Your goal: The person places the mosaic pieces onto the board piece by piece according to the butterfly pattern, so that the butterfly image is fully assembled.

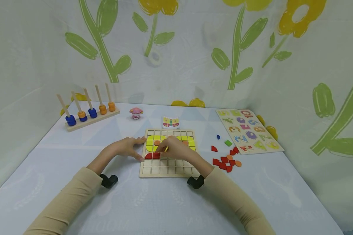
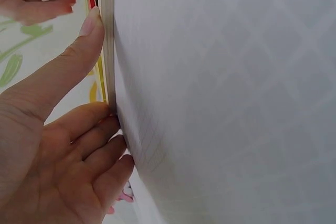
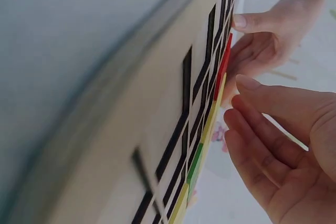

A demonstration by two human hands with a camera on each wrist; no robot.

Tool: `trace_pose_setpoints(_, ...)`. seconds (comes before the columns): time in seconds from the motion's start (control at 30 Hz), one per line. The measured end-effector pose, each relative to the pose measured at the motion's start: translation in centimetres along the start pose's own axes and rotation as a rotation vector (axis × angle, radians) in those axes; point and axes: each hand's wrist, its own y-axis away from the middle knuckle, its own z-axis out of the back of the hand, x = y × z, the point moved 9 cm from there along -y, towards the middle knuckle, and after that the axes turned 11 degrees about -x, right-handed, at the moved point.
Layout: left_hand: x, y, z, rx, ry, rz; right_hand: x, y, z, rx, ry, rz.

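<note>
Part of grid board (image 1: 171,170) hidden behind right fingers (image 1: 165,143); sleeves (image 1: 66,200) cut off at head view's bottom edge.

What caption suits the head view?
Left hand at the edge of a wooden grid board, right hand over its yellow pieces and red pieces.

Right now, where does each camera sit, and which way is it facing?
Head: worn on the head, facing forward and down at the grid board; left hand, right hand and both sleeves show.
Left wrist: on that wrist, facing the board's edge and tabletop; left hand at lower left, right hand at top left.
Right wrist: on that wrist, looking low across the board; right hand near, left hand beyond.
Both wrist views show both hands and the board.
</note>
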Motion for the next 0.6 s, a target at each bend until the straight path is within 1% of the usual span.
trace_pose_setpoints(0.17,0.1,-0.1,-0.1,-0.004,-0.002,0.010,-0.7,1.7,1.0,-0.022,-0.012,-0.075)
trace_pose_setpoints(0.23,0.2,0.0,-0.1,-0.004,-0.001,0.011,-0.9,2.5,1.5,-0.041,-0.022,-0.091)
trace_pose_setpoints(0.37,0.1,0.0,-0.1,-0.007,-0.001,0.010,-1.5,4.0,2.8,-0.084,-0.046,-0.101)
trace_pose_setpoints(0.6,0.0,0.0,0.0,-0.009,0.000,0.009,-3.5,6.7,5.1,-0.142,-0.057,-0.142)
